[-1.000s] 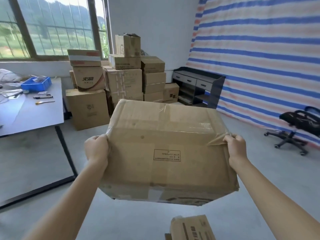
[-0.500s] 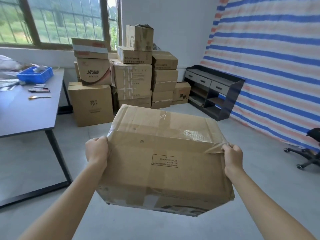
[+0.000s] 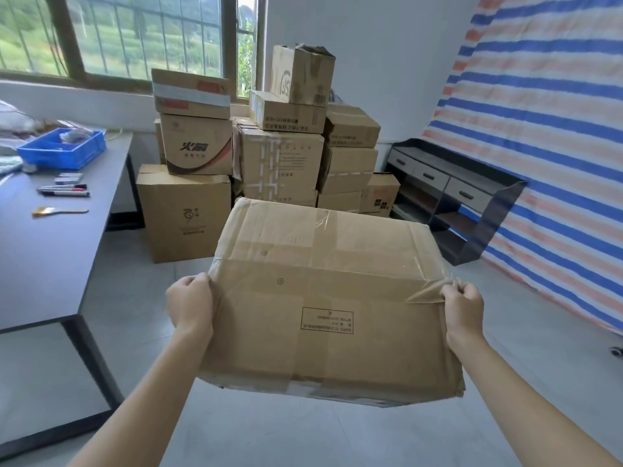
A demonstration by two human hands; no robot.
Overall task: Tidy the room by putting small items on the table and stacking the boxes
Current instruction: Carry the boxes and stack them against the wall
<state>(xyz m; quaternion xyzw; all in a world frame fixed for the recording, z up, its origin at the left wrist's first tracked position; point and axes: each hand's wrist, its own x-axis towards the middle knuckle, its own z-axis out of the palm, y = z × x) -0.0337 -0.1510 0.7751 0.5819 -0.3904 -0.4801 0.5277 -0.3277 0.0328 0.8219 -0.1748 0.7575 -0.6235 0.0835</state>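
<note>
Step in hand: box-stacking, carry phase.

- Carried box [image 3: 330, 298] is held off the floor in front of the stack [image 3: 279, 163], well apart from it, with its near face tilted toward the camera.
- Left hand [image 3: 190, 306]: fingers are curled round the box's upper left corner, and the cardboard is gripped.
- Right hand [image 3: 462, 308]: fingers are closed tight on the upper right corner, where a loose fold of tape or flap seems to be pinched with the edge.

Next move, as judged: the box is to be brought up to the stack and set on a flat top. The lower box left of the stack's middle looks the easiest. The pinch on the right looks weak, so a hand under the base would be wanted before lifting.

Left of the stack stands the table [image 3: 50, 257], on which markers [image 3: 64, 190] and a blue tray [image 3: 60, 148] are seen.

Writing:
- Carried box: a framed printed label is seen upside down, too small to read.
- Stack, left column: large dark characters are printed, the first read as 火.
- Topmost box: "JS" in a ring, turned sideways.
- Other print is not legible.
</note>
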